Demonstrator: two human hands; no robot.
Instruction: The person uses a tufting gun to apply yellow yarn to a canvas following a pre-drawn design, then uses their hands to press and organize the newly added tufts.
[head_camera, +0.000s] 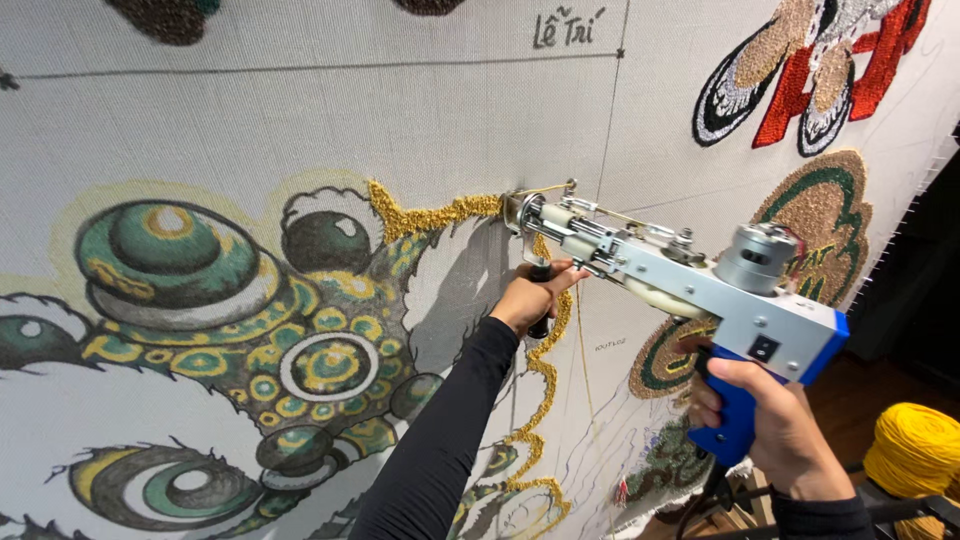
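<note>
tufting gun (690, 280) nose on stretched cloth (300, 120) at gold yarn line (440, 215) | left hand (535, 295) grasps front handle, right hand (775, 430) clenched on blue grip | risk: tilt may skip or tear cloth

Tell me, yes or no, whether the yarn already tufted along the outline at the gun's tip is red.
No, the tufted yarn line at the tip of the blue and silver tufting gun is golden yellow.
</note>
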